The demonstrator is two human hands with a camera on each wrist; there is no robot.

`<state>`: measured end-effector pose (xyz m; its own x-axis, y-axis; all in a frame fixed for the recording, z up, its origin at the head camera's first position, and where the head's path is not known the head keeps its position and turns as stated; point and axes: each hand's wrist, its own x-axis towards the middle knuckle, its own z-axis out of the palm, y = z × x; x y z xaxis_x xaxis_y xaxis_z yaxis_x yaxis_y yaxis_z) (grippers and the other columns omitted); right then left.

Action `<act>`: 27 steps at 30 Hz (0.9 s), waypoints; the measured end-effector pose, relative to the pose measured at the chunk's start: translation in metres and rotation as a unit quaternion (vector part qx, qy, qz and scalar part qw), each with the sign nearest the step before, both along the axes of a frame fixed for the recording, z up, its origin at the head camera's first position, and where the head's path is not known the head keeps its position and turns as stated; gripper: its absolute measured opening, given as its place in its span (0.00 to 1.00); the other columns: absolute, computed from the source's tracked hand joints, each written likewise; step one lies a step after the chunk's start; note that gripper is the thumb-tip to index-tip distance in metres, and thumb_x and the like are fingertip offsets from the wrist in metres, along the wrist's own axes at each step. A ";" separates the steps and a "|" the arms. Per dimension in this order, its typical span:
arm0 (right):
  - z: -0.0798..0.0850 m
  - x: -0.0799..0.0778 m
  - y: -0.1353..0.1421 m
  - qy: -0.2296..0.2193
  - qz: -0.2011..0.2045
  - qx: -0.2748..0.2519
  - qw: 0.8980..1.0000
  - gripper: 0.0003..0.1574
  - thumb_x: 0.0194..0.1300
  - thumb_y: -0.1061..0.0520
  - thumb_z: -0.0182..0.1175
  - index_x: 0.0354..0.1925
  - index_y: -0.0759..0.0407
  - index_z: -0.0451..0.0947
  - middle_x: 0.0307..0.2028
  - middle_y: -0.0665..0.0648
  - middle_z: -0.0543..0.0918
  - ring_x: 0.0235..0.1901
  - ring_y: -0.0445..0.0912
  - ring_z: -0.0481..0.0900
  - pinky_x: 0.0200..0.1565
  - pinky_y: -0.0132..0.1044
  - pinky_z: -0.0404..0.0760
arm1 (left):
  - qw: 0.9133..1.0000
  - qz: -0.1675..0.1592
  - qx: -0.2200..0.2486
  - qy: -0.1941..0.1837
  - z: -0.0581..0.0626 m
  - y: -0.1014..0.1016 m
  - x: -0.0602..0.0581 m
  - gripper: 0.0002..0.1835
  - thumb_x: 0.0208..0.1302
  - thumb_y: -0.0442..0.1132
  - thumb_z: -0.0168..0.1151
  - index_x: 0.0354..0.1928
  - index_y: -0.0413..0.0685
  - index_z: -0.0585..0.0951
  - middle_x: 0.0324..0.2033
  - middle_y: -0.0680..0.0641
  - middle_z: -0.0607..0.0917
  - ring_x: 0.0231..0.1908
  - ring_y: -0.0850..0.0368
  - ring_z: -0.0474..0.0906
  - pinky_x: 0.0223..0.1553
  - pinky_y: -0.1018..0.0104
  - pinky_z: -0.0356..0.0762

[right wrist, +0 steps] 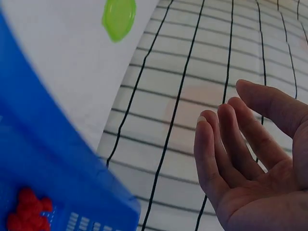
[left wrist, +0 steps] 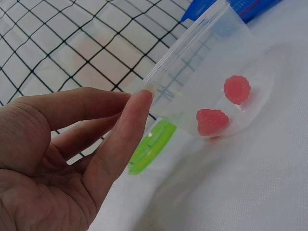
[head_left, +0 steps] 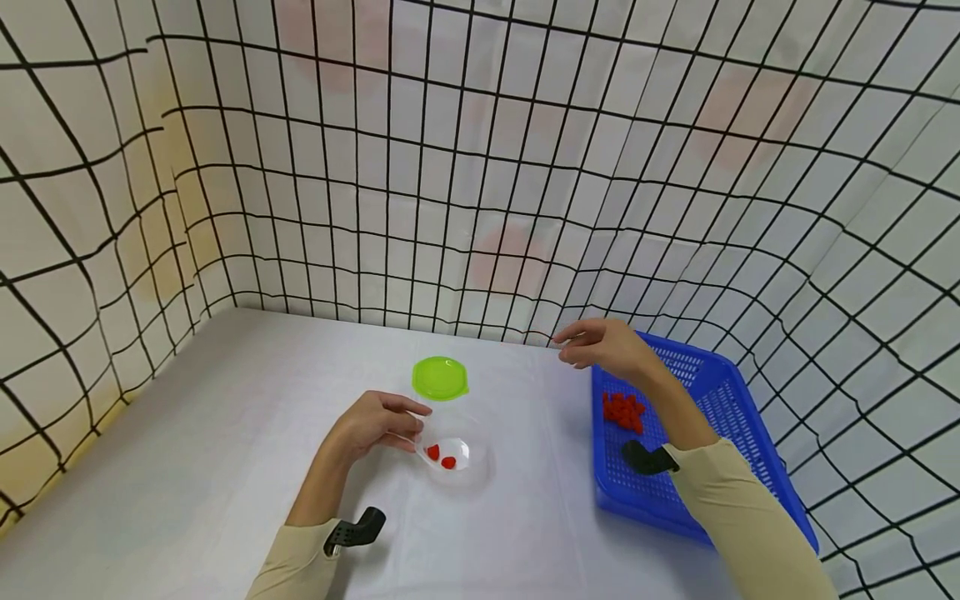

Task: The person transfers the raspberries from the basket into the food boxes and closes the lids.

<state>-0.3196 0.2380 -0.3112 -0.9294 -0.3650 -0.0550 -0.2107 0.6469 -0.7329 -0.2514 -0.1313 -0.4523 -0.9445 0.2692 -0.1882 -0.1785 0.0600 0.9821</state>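
My left hand (head_left: pixel 377 423) pinches the rim of a clear plastic tub (head_left: pixel 474 442) between thumb and fingers. Two red raspberry-shaped pieces (left wrist: pixel 212 121) lie at the bottom of the tub, seen through its wall in the left wrist view. Over the far left edge of a blue basket (head_left: pixel 757 433) hovers my right hand (head_left: pixel 607 346), fingers loosely bent and nothing in them. Several more red pieces (head_left: pixel 624 412) sit heaped inside the basket near its left wall, below the right hand.
A bright green lid (head_left: pixel 440 378) lies flat on the white-covered table (head_left: pixel 255 400), just beyond the tub. White sheeting with a black wire grid (head_left: pixel 480 167) rises behind the table and along both sides. The basket takes up the right side.
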 end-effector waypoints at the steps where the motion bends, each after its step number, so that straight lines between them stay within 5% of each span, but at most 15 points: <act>1: -0.001 -0.001 0.006 0.001 -0.007 0.003 1.000 0.22 0.64 0.49 0.70 0.55 0.54 0.83 0.49 0.60 0.88 0.45 0.50 0.86 0.55 0.49 0.85 | 1.000 0.000 0.001 0.000 0.000 0.000 0.000 0.20 0.64 0.30 0.63 0.56 0.25 0.80 0.36 0.40 0.88 0.31 0.56 0.83 0.36 0.61 0.90; 13: -0.021 -0.009 0.071 0.006 -0.061 0.030 0.998 0.28 0.69 0.52 0.66 0.63 0.64 0.77 0.56 0.69 0.82 0.49 0.54 0.86 0.52 0.48 0.87 | 1.000 -0.001 0.002 -0.003 -0.002 0.000 -0.001 0.20 0.64 0.29 0.64 0.56 0.25 0.80 0.35 0.41 0.88 0.31 0.56 0.84 0.36 0.60 0.90; 20: -0.047 -0.016 0.107 -0.031 -0.114 0.041 0.992 0.31 0.69 0.49 0.66 0.64 0.64 0.76 0.58 0.70 0.81 0.53 0.59 0.85 0.57 0.53 0.85 | 1.000 -0.002 0.008 -0.004 -0.001 0.000 -0.001 0.20 0.64 0.29 0.64 0.57 0.24 0.79 0.34 0.42 0.88 0.31 0.57 0.84 0.36 0.60 0.90; 27: -0.067 -0.018 0.135 -0.059 -0.119 0.029 0.991 0.31 0.71 0.53 0.64 0.65 0.69 0.74 0.62 0.74 0.77 0.58 0.64 0.81 0.60 0.55 0.82 | 1.000 -0.007 0.017 -0.004 -0.002 -0.001 0.000 0.21 0.63 0.29 0.64 0.57 0.24 0.79 0.32 0.46 0.87 0.31 0.57 0.83 0.36 0.60 0.90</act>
<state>-0.3378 0.3727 -0.3785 -0.9747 -0.1283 -0.1827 0.0383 0.7100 -0.7032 -0.2515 -0.1318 -0.4540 -0.9393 0.2888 -0.1854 -0.1850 0.0287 0.9823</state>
